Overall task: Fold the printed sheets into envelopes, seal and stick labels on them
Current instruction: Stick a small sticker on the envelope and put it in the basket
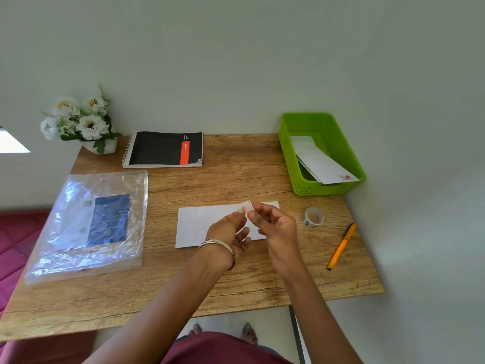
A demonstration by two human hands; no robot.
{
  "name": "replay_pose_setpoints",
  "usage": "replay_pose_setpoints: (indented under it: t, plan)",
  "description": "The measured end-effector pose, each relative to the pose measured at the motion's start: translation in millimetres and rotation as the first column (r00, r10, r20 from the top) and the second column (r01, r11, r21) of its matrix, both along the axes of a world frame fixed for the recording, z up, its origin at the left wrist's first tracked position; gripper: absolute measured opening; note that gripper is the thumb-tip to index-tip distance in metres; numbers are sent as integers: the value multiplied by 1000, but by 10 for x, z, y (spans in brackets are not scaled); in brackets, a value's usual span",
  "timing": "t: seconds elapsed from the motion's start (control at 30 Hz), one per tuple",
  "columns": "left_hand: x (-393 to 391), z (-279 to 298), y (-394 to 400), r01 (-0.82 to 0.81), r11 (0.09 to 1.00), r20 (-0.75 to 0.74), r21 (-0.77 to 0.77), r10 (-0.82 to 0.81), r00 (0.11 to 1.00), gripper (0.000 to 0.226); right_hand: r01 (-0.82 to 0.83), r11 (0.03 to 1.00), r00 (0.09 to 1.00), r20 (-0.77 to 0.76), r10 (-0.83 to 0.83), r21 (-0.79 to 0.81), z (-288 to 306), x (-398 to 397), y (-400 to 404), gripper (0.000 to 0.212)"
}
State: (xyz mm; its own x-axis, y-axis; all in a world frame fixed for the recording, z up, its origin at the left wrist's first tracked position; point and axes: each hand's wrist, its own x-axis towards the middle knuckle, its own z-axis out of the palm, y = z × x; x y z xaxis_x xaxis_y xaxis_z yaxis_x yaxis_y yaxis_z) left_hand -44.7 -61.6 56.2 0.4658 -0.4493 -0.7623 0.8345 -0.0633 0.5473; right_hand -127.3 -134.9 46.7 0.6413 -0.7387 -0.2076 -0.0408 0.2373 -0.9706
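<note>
Green basket (288, 158) at desk's (236, 179) far right corner holds envelopes (324, 164). Clear bag (86, 227) near left edge holds printed sheets, text unreadable. Both hands, left (227, 236) and right (273, 224), pinch what looks like a small label (248, 206) above a white envelope (194, 224) at desk centre.

A home desk corner: small wooden table (236, 179) against plain wall, black spiral notebook (164, 149) and white flowers in a white pot (78, 122) at its far-left corner

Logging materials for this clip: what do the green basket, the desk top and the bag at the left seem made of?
Green basket: glossy moulded plastic, perforated walls. Desk top: matte wood-grain, possibly laminate; streaks and knots show. Bag: clear plastic film, crinkled with glare.
</note>
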Motion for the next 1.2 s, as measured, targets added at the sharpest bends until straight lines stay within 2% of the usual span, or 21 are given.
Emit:
replay_pose_setpoints:
  t: [0.1, 0.17, 0.23, 0.27, 0.3, 0.33, 0.37, 0.43, 0.5, 0.53, 0.6, 0.63, 0.77, 0.83, 1.03, 1.2]
  plan:
    - [-46, -28, 22, 18, 1000, -9, 6, -18, 1000, 10, 51, 996, 999, -20, -49, 74, -8, 22, 3, 9]
    - [-60, -58, 30, 40, 999, 36, 15, -40, 999, 11, 65, 992, 998, -29, -63, 107, -25, 16, -41, 11]
    - [-53, -111, 33, 58, 998, 172, 37, -63, 983, 10, 86, 990, 996, -49, -81, 114, -51, -6, -110, 10]
    - [-42, -152, 33, 77, 995, 295, 71, -95, 951, 9, 102, 990, 993, -71, -96, 102, -75, -24, -155, 8]
    - [-25, -199, 34, 106, 986, 445, 127, -152, 882, 10, 120, 990, 989, -100, -112, 79, -99, -43, -204, 8]
    - [2, -249, 31, 136, 971, 597, 198, -229, 769, 12, 139, 989, 982, -137, -133, 40, -135, -60, -263, 8]
    - [33, -291, 24, 164, 949, 719, 269, -311, 622, 13, 156, 988, 973, -172, -154, -5, -171, -75, -327, 9]
    - [100, -384, -16, 220, 890, 829, 399, -453, 328, 17, 191, 978, 954, -219, -205, -82, -238, -95, -463, 11]
    - [164, -497, -85, 283, 797, 812, 534, -577, 93, 27, 197, 970, 940, -254, -228, -141, -282, -97, -581, 5]
    - [183, -550, -114, 297, 733, 769, 612, -639, -7, 32, 185, 967, 934, -276, -229, -177, -297, -83, -619, 9]
    - [206, -661, -143, 264, 634, 680, 727, -719, -146, 37, 151, 958, 919, -321, -227, -244, -348, -41, -680, 12]
    - [207, -697, -140, 232, 613, 653, 755, -736, -182, 37, 128, 950, 908, -351, -227, -283, -376, -13, -706, 9]
    - [188, -727, -111, 137, 588, 602, 797, -758, -250, 34, 6, 905, 854, -468, -226, -426, -486, 104, -771, 21]
    - [190, -719, -120, 123, 582, 592, 804, -765, -252, 33, -13, 889, 838, -490, -240, -458, -513, 149, -776, 21]
    - [190, -680, -157, 116, 540, 552, 833, -806, -212, 34, 117, 894, 830, -452, -327, -432, -555, 166, -756, 26]
    - [211, -629, -235, 111, 466, 479, 878, -849, -224, 49, 170, 902, 823, -447, -351, -397, -558, 187, -781, 33]
